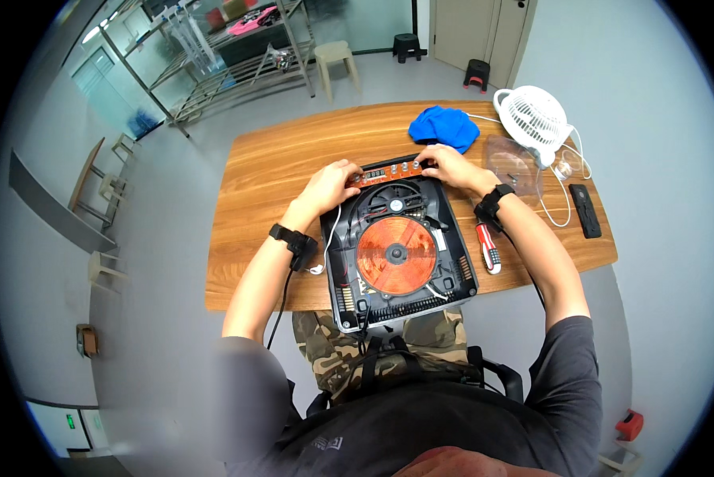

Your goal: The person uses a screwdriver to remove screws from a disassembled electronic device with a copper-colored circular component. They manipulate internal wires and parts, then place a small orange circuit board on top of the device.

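An opened induction cooker (pixel 337 278) lies at the table's front edge, its black casing exposed with a round copper coil (pixel 396 270) in the middle. Above the coil sits a black cooling fan (pixel 395 203). Along the far edge runs an orange-brown control circuit board (pixel 385 174) with a small display and several round buttons. My left hand (pixel 325 188) has its fingers closed on the board's left end. At the right end, my right hand (pixel 452 168) pinches the same board. Whether the board is lifted from the casing, I cannot tell.
Right of the cooker lies a red and white tool handle (pixel 488 250). Farther off are a blue cloth item (pixel 444 129), a clear plastic tray (pixel 500 151), a white fan (pixel 534 115) with its cord and a black strip-shaped object (pixel 586 211). A metal rack (pixel 237 75) stands beyond the wooden table (pixel 253 183).
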Demonstrator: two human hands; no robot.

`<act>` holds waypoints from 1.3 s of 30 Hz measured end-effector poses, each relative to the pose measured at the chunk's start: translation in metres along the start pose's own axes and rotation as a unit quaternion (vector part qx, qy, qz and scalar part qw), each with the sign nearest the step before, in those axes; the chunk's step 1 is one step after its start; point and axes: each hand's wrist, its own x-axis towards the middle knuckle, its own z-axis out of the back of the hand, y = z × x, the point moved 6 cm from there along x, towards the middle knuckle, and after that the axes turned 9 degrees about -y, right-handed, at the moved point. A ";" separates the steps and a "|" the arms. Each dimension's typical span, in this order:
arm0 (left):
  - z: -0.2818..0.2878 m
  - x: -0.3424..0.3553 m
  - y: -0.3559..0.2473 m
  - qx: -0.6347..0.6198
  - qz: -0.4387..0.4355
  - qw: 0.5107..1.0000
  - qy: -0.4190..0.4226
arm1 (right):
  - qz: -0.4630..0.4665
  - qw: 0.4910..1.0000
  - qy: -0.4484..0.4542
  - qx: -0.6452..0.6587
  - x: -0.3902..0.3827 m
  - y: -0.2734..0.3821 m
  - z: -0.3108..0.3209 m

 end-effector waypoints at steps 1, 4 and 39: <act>0.003 -0.002 0.001 -0.008 -0.003 1.000 -0.005 | -0.012 1.000 0.006 0.007 0.000 0.001 0.000; 0.013 -0.009 0.017 -0.034 0.010 0.999 -0.003 | -0.019 1.000 -0.003 0.013 0.000 0.001 0.001; 0.019 -0.044 0.055 0.009 0.000 0.998 -0.054 | 0.025 1.000 0.001 0.017 0.002 0.003 -0.005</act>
